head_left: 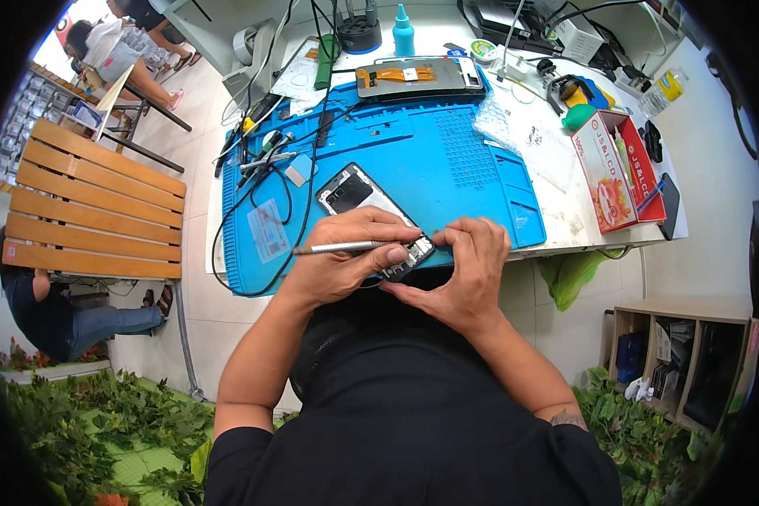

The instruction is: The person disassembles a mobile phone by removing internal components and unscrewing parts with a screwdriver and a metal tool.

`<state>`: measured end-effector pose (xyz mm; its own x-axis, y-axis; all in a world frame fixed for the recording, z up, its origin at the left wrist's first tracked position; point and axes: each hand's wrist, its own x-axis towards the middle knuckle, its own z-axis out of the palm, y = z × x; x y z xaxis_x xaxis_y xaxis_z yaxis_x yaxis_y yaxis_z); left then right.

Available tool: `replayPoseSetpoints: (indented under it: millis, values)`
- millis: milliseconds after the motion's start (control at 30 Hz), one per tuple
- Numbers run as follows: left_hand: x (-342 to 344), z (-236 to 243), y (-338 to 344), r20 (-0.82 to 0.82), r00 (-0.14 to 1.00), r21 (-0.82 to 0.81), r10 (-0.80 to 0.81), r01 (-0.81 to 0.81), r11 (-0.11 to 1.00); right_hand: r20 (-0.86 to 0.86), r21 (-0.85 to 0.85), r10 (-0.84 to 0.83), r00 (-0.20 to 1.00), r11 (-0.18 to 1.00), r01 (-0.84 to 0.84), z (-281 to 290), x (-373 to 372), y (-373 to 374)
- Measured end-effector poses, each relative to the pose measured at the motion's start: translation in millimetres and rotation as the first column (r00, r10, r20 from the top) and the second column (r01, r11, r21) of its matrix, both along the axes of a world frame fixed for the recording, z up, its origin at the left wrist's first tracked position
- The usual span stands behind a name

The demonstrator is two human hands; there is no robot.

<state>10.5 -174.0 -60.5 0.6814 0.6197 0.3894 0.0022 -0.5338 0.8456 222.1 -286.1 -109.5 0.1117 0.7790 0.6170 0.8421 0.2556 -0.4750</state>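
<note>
An opened smartphone (384,202) with its inner frame and parts exposed lies slanted over the front edge of a blue work mat (329,156). My left hand (342,253) is closed around a slim silver metal tool (339,248), whose blunt end sticks out to the left. Its working tip is hidden among the fingers near the phone's lower end. My right hand (472,266) grips the phone's lower right corner, thumb below and bent fingers at the side. Whether it also pinches a small part is too fine to see.
Behind the phone lies a detached screen with an orange flex cable (409,76), near a blue bottle (403,35). Dark cables (288,198) loop over the mat's left side. A red and white box (611,173) stands right. A slatted wooden bench (101,202) and other people are at the left.
</note>
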Motion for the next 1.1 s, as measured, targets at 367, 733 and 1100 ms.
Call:
replayPoseSetpoints:
  millis: [367, 733, 1100]
  values:
    - [17.5, -7.1, -3.0, -0.024, 0.996, -0.035, 0.083, -0.084, 0.996, -0.037, -0.026, 0.0, 0.999, 1.0, 0.0, -1.6, 0.4, 0.5]
    - [18.9, -1.9, 0.1, -0.116, 0.992, 0.025, 0.049, -0.047, 0.999, -0.047, -0.038, 0.0, 0.999, 0.999, -0.002, -1.5, 0.6, 0.9]
    - [25.4, 14.6, 10.7, -0.263, 0.963, -0.204, 0.053, -0.109, 0.973, -0.032, -0.051, 0.005, 0.999, 0.999, -0.006, 2.5, 1.6, 0.9]
